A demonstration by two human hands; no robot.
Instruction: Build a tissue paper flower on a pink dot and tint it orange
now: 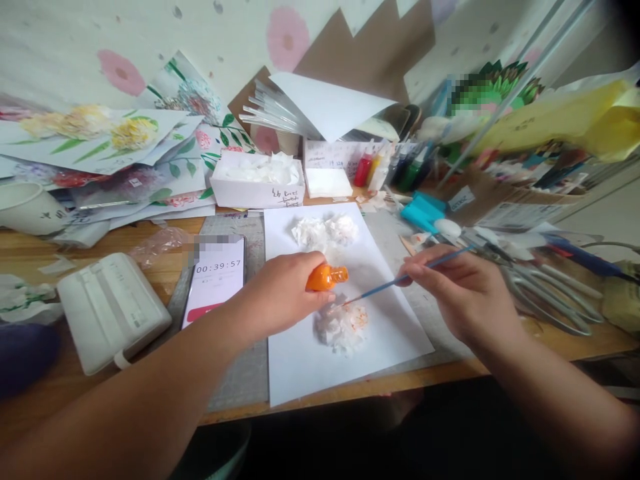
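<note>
My left hand (285, 290) is closed around a small orange paint bottle (326, 276), tilted with its uncapped neck to the right. In my right hand (457, 290) a thin blue paintbrush (387, 285) is pinched, its tip reaching down to the nearest white paper flower (345, 327). Orange specks mark that flower's upper right side. Farther back on the white sheet (300, 373) sit more crumpled white flowers (325, 230), partly hidden behind my left hand. The sheet lies on a grey cutting mat (235, 380).
A phone (215, 277) showing a timer and a white power bank (115, 313) lie on the left. Behind stand a box of white paper pieces (257, 190) and several paint bottles (364, 170). Scissors (545, 293) lie at right. Flower pictures (95, 143) are stacked back left.
</note>
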